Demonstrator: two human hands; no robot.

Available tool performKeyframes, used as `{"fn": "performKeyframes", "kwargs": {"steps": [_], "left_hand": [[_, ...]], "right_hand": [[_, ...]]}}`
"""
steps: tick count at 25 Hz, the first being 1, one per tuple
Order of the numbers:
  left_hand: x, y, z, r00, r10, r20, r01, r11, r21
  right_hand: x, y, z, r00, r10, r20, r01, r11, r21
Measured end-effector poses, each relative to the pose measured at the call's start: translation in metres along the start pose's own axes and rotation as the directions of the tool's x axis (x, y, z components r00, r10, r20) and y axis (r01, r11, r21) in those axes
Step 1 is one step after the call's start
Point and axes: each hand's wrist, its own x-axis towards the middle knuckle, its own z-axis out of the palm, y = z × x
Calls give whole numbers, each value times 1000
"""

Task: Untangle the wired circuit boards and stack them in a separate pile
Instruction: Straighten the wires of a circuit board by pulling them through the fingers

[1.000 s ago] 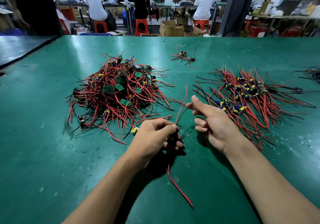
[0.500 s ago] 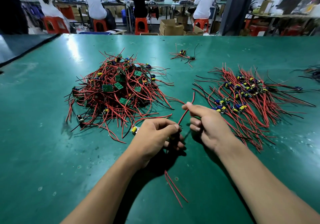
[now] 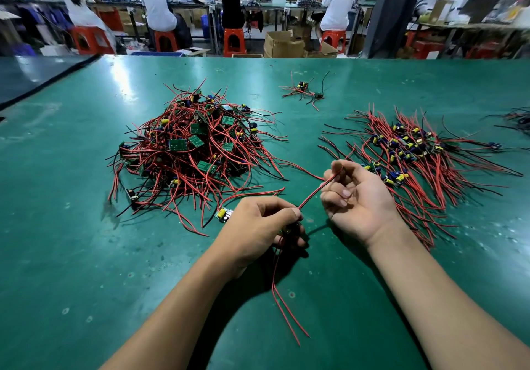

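Left hand clenches a mostly hidden board; right hand pinches its red wire. Best drawn straight away from the fist.

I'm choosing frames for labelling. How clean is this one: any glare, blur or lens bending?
In the head view, white glare streaks the glossy green tabletop beyond the tangled heap of red-wired circuit boards; the dark pillar leans from wide-angle distortion; the seated workers blur toward the corners; the left hand, right hand and thin red wire between them are sharp.
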Motion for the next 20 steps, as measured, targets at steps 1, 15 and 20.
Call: {"fn": "performKeyframes", "kwargs": {"steps": [1,15,20], "left_hand": [[-1,1,1,1000,-4,-12,4,1000,-15],[0,22,-22,993,83,-89,-119,812,-571],[1,21,-23,976,76,-206,-174,838,-518]], "right_hand": [[1,1,-1,1000,-18,1,18,999,-42],[-16,35,-2,889,40,456,389,460,-798],[-16,44,4,915,-74,396,368,554,-747]]}}
